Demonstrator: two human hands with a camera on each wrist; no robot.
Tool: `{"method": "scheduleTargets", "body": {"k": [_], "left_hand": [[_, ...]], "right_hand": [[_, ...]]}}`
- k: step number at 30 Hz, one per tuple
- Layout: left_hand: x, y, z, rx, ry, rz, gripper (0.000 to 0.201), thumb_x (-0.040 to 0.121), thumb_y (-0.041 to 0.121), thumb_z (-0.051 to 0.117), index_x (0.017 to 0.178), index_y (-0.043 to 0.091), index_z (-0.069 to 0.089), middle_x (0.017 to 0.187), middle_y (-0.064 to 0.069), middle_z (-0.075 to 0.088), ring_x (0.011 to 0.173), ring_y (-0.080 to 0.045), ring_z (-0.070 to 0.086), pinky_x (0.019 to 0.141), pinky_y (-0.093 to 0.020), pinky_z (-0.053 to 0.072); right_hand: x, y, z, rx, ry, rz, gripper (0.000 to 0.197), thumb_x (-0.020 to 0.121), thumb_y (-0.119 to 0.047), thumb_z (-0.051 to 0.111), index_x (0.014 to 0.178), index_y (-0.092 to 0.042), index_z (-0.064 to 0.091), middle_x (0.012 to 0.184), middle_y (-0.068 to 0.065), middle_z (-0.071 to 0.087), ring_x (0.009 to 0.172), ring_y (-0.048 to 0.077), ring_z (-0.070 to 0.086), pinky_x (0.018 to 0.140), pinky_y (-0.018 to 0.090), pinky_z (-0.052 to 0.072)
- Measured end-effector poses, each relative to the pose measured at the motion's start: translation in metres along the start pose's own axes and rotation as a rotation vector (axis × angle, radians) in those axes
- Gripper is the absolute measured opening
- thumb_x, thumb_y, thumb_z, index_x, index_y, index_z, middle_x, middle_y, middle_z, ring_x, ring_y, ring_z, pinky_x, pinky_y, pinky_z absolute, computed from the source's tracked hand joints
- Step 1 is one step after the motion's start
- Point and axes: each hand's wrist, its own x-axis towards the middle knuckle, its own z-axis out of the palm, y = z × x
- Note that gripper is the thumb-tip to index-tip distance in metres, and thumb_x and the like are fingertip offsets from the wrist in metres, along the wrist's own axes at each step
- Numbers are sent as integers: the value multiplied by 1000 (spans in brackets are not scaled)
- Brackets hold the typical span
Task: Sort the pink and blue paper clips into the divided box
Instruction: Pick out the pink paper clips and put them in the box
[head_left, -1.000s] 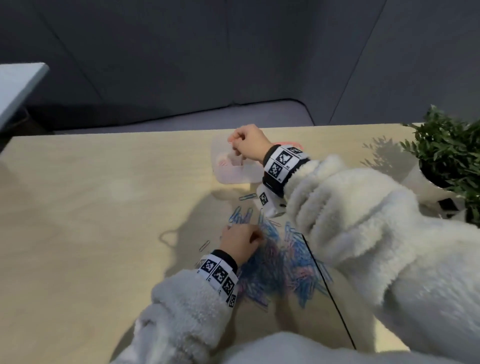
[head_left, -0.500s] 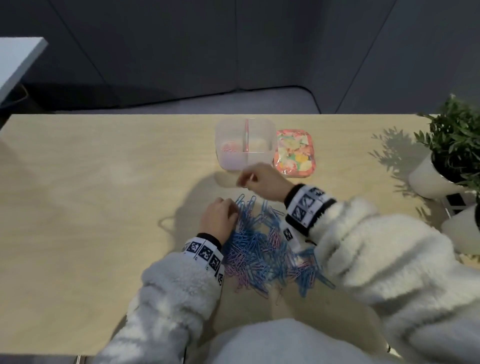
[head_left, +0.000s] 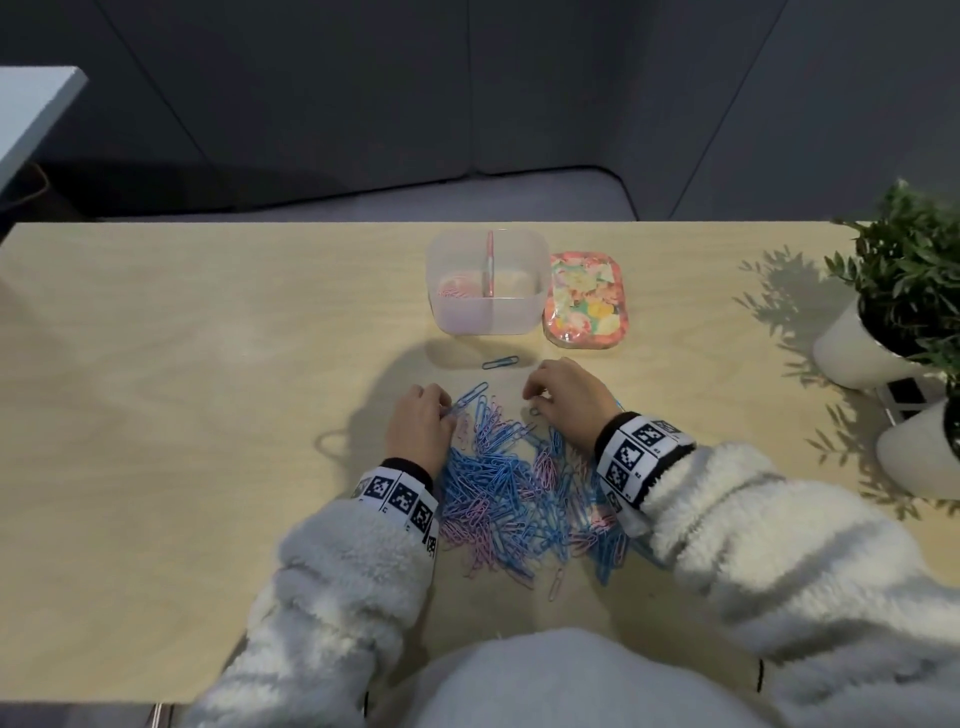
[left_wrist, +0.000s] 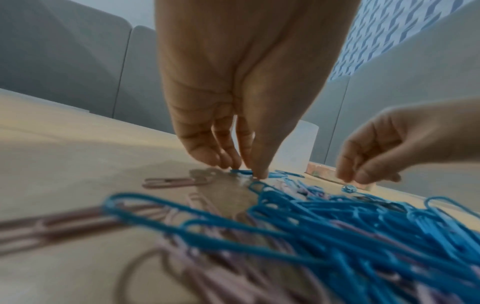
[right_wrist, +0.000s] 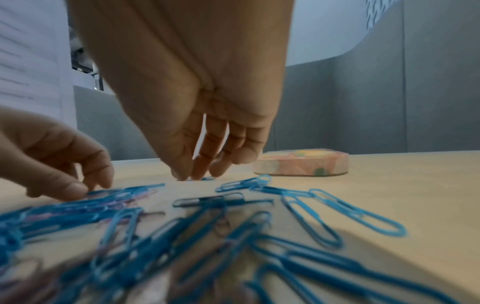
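A clear divided box (head_left: 488, 317) stands at the table's far middle, with pink clips (head_left: 454, 292) in its left compartment. A mixed heap of blue and pink paper clips (head_left: 524, 493) lies between my wrists. At the heap's far left edge my left hand (head_left: 447, 410) pinches a blue clip (head_left: 471, 396) with curled fingers; its fingertips (left_wrist: 259, 174) press it to the table. My right hand (head_left: 535, 400) is at the heap's far right edge. Its thumb and fingertips (right_wrist: 182, 174) close on a small blue clip (right_wrist: 207, 178) on the table.
A flowered lid (head_left: 587, 299) lies right of the box. One loose blue clip (head_left: 501, 362) sits between the box and my hands. Two white plant pots (head_left: 857, 358) stand at the right edge. A white surface (head_left: 31, 109) juts in at far left.
My right hand has come back from over the box to the heap's far edge. My left hand has shifted from the heap's middle to its far left edge.
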Motion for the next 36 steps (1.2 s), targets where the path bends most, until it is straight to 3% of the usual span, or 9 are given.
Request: {"method": "scheduleTargets", "body": {"k": [3,6,13,18,21,26,29,32,36], "left_hand": [[-2,3,-1,133,36,82,19,89,20,53,105,11,57,108,-8,57,101,-27,51,87,-37,45],[-11,10,3,115,-26,58,18,89,26,54,97,10,58,100,-9,59,93,-26,55,82,-38,48],[-19,11,13,189,-6,144,21,90,22,53,107,10,55,110,-10,58,102,-26,52,88,-35,44],[-15,13,11,308,16,189,22,92,29,50,107,14,55,111,-6,58,102,-25,51,86,-35,42],[-12,14,11,342,-23,215,16,93,22,47,104,14,56,109,-6,59,100,-26,52,83,-35,40],[-8,13,16,372,-46,226,14,93,12,44,103,12,55,108,-7,59,99,-27,53,82,-34,40],[-7,12,17,399,-62,261,14,94,12,43,103,11,53,109,-7,58,99,-27,52,82,-33,40],[-4,13,14,416,-95,288,16,93,11,41,105,11,51,109,-8,59,99,-27,53,83,-34,39],[-2,11,13,412,-154,292,18,93,11,41,108,8,50,112,-10,57,101,-29,52,86,-35,38]], "right_hand": [[10,-15,5,-17,-98,-123,24,88,-13,54,110,-12,65,115,5,58,114,22,48,90,36,43],[19,-21,8,-132,-208,-183,20,83,-19,64,99,-8,65,114,8,54,112,24,45,89,37,42],[7,-17,17,-118,-188,-204,23,86,-27,61,103,-16,70,107,5,58,105,23,52,85,37,46],[-1,-18,21,-133,-203,-200,22,89,-26,57,101,-11,65,107,7,57,106,22,50,84,36,43],[-5,-12,17,-137,-217,-193,18,91,-22,53,98,-7,60,104,9,58,102,25,52,82,36,42],[7,-12,-21,84,-120,-99,12,92,-15,52,93,-7,60,94,6,62,87,22,57,77,29,45],[32,-28,-49,156,50,-99,15,92,-14,51,84,-6,60,83,6,61,76,21,56,62,24,42],[66,-47,-63,152,162,-72,16,90,-12,49,82,-3,59,83,10,62,77,26,56,70,34,46],[97,-63,-61,94,184,3,15,88,-9,48,87,-7,62,99,14,67,92,32,60,79,35,47]]}}
